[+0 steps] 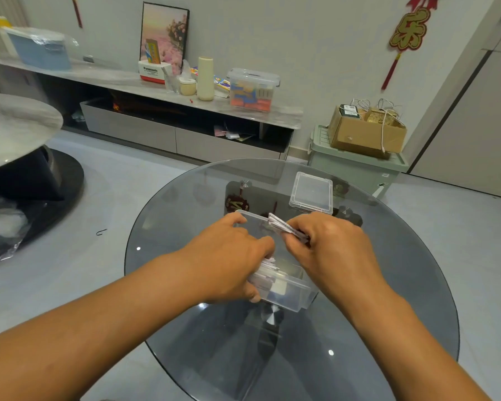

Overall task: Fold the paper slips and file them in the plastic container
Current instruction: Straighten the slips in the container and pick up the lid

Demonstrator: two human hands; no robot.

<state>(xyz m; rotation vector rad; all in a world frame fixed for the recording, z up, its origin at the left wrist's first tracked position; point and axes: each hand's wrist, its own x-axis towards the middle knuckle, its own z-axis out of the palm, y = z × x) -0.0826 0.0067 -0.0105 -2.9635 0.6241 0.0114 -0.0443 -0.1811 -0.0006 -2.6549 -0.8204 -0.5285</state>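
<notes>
Two bare forearms; left hand, right hand, both unadorned

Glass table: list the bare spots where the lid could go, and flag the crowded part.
Free: the glass table left of the left hand; the near stretch between the forearms; the right edge beyond the right hand. Crowded: the centre, where both hands, the plastic container, the paper slips and the lid cluster.

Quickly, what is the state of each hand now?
Left hand: holds the clear plastic container, fingers curled over the slips inside.
Right hand: pinches a bundle of folded paper slips above the container.
</notes>
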